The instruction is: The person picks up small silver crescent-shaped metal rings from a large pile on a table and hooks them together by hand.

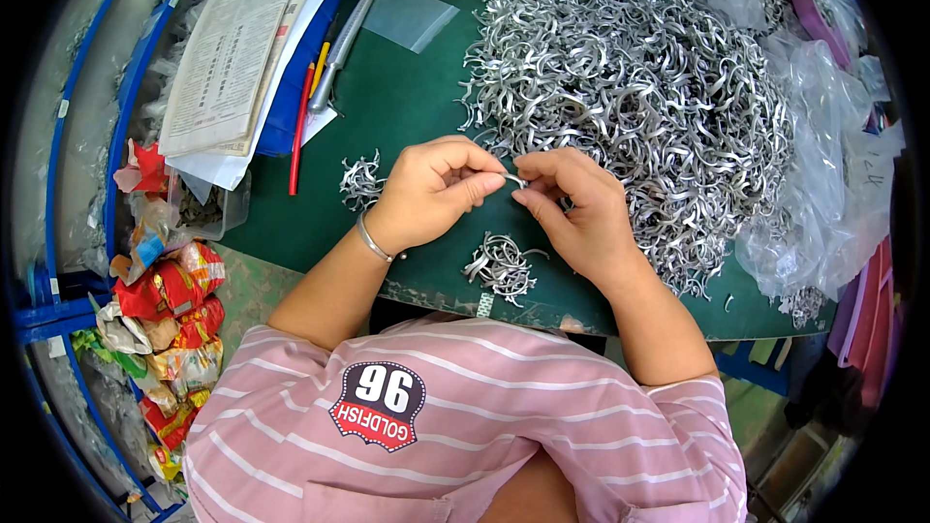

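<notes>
A small curved metal piece [512,177], silver and thin, is up between the two hands, over the near half of the green table [291,223]. The left hand [431,189] has its thumb and pointing finger pinched shut on the left end of the piece, and its other fingers are curled in. The right hand [581,213] is half curled at the right end of the piece, with its thumb and finger a little bit apart, and I cannot tell if they have a grip on it. A shiny bracelet [373,238] goes around the left wrist. Just nearer than the hands is a little pile [504,267] of curved silver bits, and to the left of the left hand is a smaller pile [361,182]. A great big heap [630,107] of the same kind of bits covers the far right part of the table. A crinkly clear bag [809,203] sits along the right side of the heap. On the far left there are papers [228,68] on top of a blue folder [295,102], and beside them lie a red pen [301,131] and a flat clear bag [411,19]. Farther left are bright wrappers [184,300] by a blue rack [116,126]
</notes>
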Demonstrator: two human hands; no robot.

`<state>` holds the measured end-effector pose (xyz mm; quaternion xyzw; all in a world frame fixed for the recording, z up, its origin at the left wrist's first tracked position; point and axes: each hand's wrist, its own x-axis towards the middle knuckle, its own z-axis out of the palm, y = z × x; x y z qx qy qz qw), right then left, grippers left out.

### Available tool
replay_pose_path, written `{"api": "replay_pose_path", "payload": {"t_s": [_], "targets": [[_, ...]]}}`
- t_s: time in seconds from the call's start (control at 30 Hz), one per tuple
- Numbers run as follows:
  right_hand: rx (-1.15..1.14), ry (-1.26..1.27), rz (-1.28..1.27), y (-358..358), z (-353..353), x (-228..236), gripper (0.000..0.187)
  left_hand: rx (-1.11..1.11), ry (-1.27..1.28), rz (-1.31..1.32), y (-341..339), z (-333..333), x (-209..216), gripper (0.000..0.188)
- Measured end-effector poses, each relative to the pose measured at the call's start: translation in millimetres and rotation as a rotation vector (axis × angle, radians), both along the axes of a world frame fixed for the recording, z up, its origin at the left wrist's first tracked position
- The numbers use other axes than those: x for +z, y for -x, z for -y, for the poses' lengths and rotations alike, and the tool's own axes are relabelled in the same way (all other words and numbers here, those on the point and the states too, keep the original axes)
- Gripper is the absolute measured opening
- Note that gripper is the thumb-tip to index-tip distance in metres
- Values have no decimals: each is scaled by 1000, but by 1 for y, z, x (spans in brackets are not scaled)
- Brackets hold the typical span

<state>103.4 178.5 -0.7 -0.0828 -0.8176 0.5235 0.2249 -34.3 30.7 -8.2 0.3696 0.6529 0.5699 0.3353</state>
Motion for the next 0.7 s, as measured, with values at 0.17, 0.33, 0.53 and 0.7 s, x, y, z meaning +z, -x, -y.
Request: {"api": "replay_pose_path", "payload": {"t_s": [0.17,0.33,0.53,0.7], "targets": [[94,-128,-151,2,-9,-4,16,-31,8,183,1,1,2,13],[216,288,127,-8,-5,0,10,264,-82,-240,23,3,-6,11],[424,-120,93,-7,3,6,14,12,57,-715,18,3,-14,21],[378,-102,109,-7,1,4,17,46,86,-676,13,2,-9,14]]}}
